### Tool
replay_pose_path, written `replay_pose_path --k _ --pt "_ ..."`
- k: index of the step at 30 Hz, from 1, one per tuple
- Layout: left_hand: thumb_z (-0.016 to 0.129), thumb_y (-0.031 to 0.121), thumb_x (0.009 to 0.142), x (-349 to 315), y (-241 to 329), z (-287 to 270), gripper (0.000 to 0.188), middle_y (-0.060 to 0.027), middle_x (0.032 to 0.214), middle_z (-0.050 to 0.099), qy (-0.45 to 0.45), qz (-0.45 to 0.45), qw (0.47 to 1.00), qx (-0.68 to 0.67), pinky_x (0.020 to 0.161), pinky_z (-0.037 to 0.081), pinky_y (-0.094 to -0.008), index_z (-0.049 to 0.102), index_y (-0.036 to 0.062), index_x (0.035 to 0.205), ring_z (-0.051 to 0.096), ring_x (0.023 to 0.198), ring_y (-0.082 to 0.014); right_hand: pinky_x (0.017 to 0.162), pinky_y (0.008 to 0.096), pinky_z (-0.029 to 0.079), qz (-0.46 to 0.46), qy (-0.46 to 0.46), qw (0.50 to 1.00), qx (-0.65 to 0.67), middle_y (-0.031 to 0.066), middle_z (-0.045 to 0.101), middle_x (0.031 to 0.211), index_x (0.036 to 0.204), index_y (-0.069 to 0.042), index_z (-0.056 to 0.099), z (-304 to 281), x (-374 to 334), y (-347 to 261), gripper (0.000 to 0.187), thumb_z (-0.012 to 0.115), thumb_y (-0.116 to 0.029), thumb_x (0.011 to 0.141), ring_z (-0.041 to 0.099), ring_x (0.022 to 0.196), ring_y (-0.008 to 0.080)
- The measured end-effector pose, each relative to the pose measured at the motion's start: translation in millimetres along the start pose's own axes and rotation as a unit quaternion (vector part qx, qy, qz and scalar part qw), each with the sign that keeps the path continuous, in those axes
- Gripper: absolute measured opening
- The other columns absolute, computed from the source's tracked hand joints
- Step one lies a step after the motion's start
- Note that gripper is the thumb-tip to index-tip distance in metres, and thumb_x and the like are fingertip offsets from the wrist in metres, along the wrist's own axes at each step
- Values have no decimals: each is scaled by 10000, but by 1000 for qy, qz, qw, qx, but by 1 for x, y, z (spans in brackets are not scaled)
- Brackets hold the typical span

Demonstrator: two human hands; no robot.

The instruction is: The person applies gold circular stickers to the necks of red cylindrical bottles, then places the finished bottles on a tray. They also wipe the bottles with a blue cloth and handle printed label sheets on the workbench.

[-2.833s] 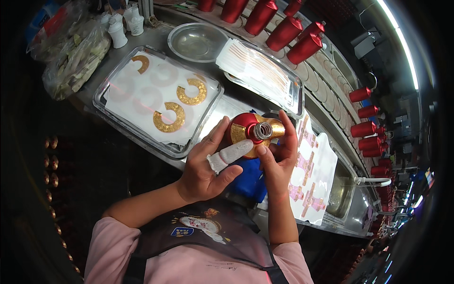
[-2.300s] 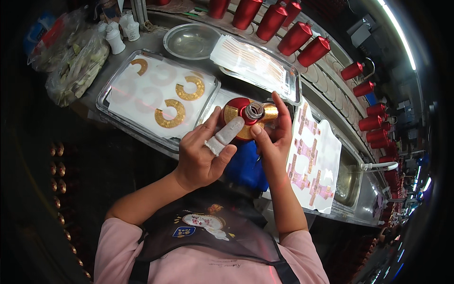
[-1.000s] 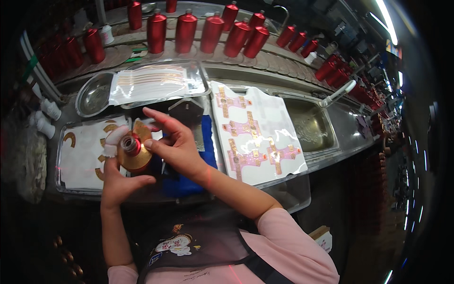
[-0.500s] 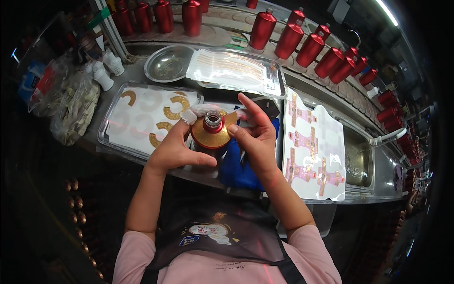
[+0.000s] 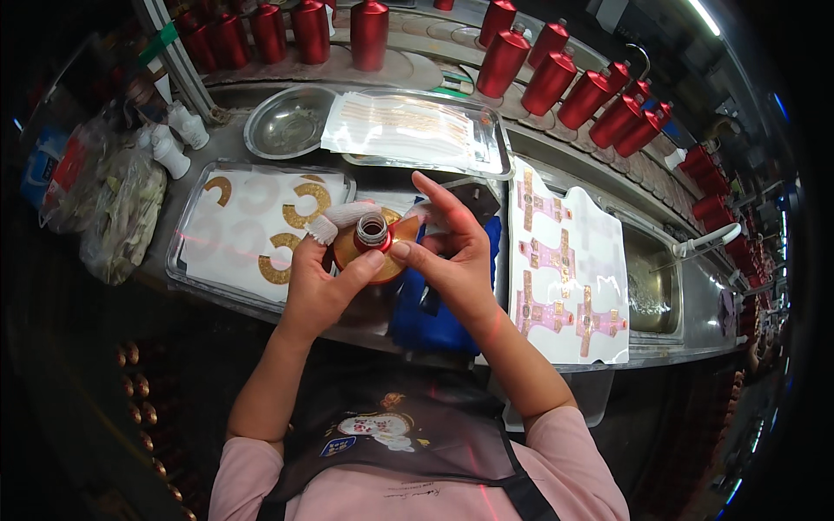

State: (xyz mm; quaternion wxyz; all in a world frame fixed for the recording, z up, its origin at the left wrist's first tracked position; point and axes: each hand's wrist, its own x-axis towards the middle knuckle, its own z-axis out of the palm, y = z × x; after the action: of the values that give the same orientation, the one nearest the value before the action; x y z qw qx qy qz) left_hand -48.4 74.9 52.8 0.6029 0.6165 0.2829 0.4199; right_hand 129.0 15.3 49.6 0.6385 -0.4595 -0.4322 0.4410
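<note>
A red bottle (image 5: 372, 230) with an open threaded neck stands in front of me, its lower body mostly hidden. Around its shoulder lies a curved gold decal (image 5: 347, 249). My left hand (image 5: 317, 291) is closed round the bottle's left side, its thumb pressed on the decal close to the neck. With thumb and fingers my right hand (image 5: 453, 260) pinches the decal's right end, which tilts up off the shoulder; its index finger points upward. White fabric covers a finger on each hand. Left of the bottle, more gold decals (image 5: 276, 258) lie on a white sheet in a tray (image 5: 176, 265).
Behind the bottle are a metal bowl (image 5: 291, 126) and a tray of striped strips (image 5: 404, 122). To the right, a sheet of pink-and-gold labels (image 5: 546, 252) lies before a sink (image 5: 656, 295). Red bottles (image 5: 504, 61) line a conveyor. Blue cloth (image 5: 434, 321) sits beneath my right hand.
My left thumb has moved from the bottle's near side up onto the decal by the neck. The decal's right end has shifted in my right fingers. The whole view has shifted slightly.
</note>
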Motion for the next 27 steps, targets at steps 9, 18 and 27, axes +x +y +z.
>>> replay_pose_path --k 9,18,27 --pt "723 51 825 23 3 -7 455 -80 1239 645 -92 -35 991 -92 1037 475 -323 610 22 1264 609 1164 -158 570 156 400 31 69 994 77 -5 623 938 1404 -26 550 -4 11 5 526 705 -58 902 533 685 5" --pt "750 114 810 17 10 -1 483 -114 1318 614 -83 -53 995 -12 1055 457 -349 617 24 1265 595 1195 -188 664 137 436 37 19 999 -35 -12 610 976 1208 0 642 -6 -7 -2 336 734 -109 904 503 780 -11" --pt "737 86 850 17 8 2 438 -63 1221 642 -71 -24 997 -9 1016 466 -308 603 35 1263 601 1139 -139 523 172 343 109 -10 994 26 -32 638 831 1074 -35 661 -9 20 -3 250 727 -216 915 458 584 4"
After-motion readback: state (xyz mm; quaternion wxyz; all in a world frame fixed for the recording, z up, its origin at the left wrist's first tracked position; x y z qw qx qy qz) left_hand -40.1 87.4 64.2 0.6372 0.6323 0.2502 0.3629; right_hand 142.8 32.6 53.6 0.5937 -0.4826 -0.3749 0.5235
